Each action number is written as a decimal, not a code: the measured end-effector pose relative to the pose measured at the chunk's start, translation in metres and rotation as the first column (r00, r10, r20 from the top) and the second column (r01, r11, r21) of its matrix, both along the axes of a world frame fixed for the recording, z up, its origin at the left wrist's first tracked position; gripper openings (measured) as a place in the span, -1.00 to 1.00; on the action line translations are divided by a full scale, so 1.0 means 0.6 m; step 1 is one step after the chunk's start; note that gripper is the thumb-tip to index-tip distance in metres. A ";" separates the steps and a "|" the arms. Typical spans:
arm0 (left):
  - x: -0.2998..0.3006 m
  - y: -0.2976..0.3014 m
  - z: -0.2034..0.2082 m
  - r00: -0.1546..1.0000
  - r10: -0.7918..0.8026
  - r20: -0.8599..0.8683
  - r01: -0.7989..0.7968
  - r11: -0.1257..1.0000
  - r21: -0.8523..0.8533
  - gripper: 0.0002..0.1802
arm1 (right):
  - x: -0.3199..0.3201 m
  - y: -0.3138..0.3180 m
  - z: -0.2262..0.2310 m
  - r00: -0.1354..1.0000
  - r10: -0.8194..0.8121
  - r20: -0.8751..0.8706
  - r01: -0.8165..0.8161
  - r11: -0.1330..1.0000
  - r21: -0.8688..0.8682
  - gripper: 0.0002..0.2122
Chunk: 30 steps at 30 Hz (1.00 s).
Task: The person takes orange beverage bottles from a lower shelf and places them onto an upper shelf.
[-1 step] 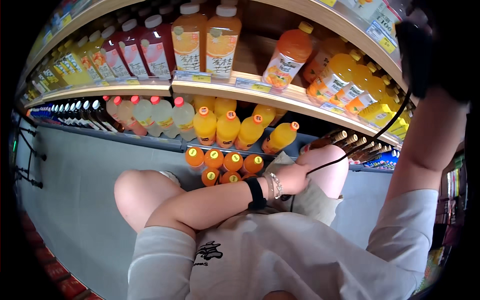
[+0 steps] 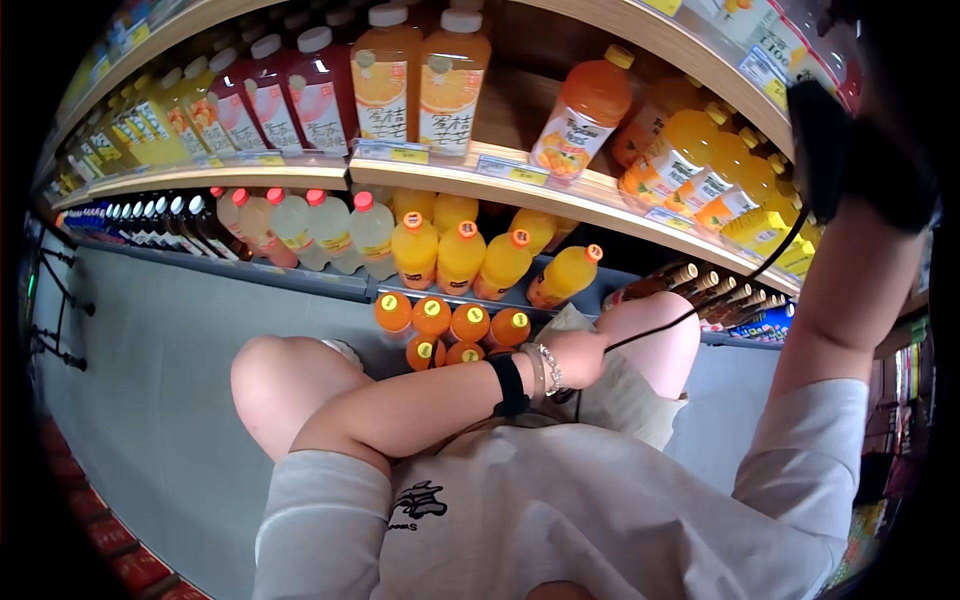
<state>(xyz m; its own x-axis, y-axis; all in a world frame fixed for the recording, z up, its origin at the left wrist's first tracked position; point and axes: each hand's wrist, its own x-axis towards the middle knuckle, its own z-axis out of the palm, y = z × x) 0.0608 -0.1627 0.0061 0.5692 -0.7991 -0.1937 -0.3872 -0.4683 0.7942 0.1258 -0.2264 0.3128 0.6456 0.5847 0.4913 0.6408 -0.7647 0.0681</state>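
Observation:
My left hand (image 2: 578, 360), with a black wristband and a bracelet at its wrist, lies over my knee. Its fingers are closed on a thin black cable (image 2: 690, 312). The cable runs up to a black device (image 2: 818, 150) beside my right wrist. My right arm is raised toward the upper right; a black wristband (image 2: 890, 185) shows, but the right hand's fingers are lost in the dark rim. Beyond my left forearm, several orange juice bottles (image 2: 430, 314) stand on the floor. Behind them, yellow juice bottles (image 2: 461, 257) stand on the bottom shelf.
The wooden middle shelf (image 2: 440, 178) holds orange, red and yellow drink bottles, with a single orange bottle (image 2: 583, 115) near its edge. Red-capped bottles (image 2: 330, 232) and dark bottles stand on the bottom shelf at the left. A black rack (image 2: 62, 310) stands at the far left.
My right forearm and its wristband have shifted slightly down, along with the black device. My left hand has moved a little left, still on the cable. The shelves appear slightly shifted.

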 end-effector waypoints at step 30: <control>0.113 0.273 0.238 0.762 -0.391 -0.517 -0.627 -0.646 -0.435 -0.54 | -0.042 0.163 -0.327 0.328 0.798 -0.505 0.128 0.492 0.861 -0.93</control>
